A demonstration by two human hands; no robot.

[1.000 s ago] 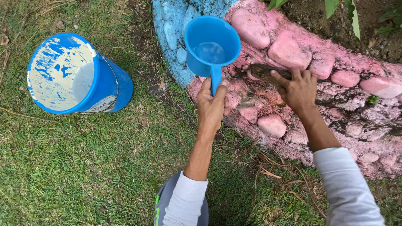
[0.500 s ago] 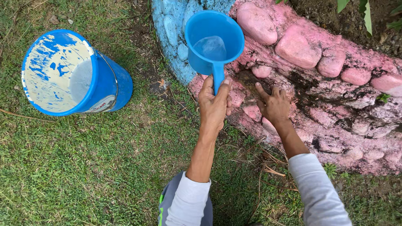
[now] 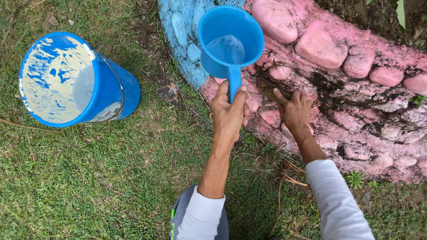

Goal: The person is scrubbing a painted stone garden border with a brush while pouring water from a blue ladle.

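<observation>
Water sits in the bottom of the blue dipper (image 3: 230, 39), which I hold by its handle in my left hand (image 3: 228, 116), fingers clenched round the handle and thumb laid along it. The dipper hangs over the stone border (image 3: 338, 84), right where the blue-painted stones meet the pink ones. My right hand (image 3: 294, 111) presses a dark brush (image 3: 270, 89) against the pink stones just beside the dipper handle; my fingers lie flat over the brush and cover most of it, so I cannot tell how tightly I grip it. Stones around that hand look wet, with black patches where the paint is gone. A blue bucket (image 3: 71, 80), its inside smeared white, stands on the grass (image 3: 102, 178) well to the left.
</observation>
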